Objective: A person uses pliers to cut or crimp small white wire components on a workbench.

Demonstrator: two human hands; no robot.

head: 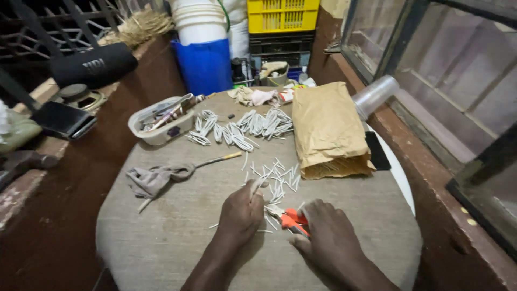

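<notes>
Round table point(161, 237), covered in grey cloth; near edge: left hand point(240, 214), fingers curled down and pinching one thin white stick point(257, 186) that points away from the wrist. Just beside it, right hand point(328, 237), fingers folded over the orange-handled cutter point(291, 220), whose grips show between the two hands; the blade end is mostly hidden. Directly beyond the hands, middle of the table: loose scatter of short white sticks point(277, 178), some touching, some apart. Left of middle: crumpled grey rag point(153, 179) lying over the end of a thin brush point(218, 159) with a yellowish tip. Right of middle: brown paper bag point(326, 126) on its side, open mouth toward the near edge, a dark flat item point(377, 151) partly under its right side. Far half: bent white wires in small bunches point(242, 126); far left edge: white plastic tub point(161, 126) holding mixed tools. Far edge: crumpled cloths and small packets point(258, 97). Off the far-right edge, a clear plastic cup point(375, 96) on its side. Beyond the table: blue drum point(204, 66) with white buckets point(198, 20) stacked on it, yellow crate point(281, 14) over dark crates. Left ledge: black cylindrical speaker point(94, 64), dark flat case point(62, 119). Right: window frame with panes point(458, 64), reddish-brown wall below.
</notes>
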